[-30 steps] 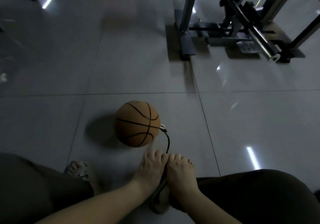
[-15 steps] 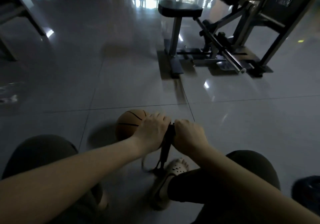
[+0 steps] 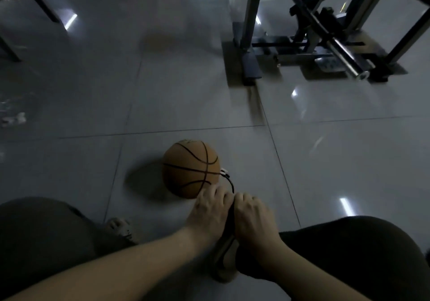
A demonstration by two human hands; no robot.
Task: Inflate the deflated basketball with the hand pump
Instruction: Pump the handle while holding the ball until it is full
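An orange basketball lies on the grey tiled floor just beyond my hands. A thin black hose runs from a white-tipped fitting on the ball's right side down between my hands. My left hand and my right hand sit side by side, each gripping one half of the pump handle, low near the floor. The pump's dark barrel shows between my wrists and is mostly hidden by them. A sandalled foot stands at the pump's base.
A steel gym machine with a chrome bar stands at the far right. A dark frame leg crosses the far left corner. My knees fill the lower left and lower right. My other foot rests left of the pump.
Half a second ago both hands held the handle raised in front of the ball. Now they have pushed it down near the floor, and the whole ball shows again.
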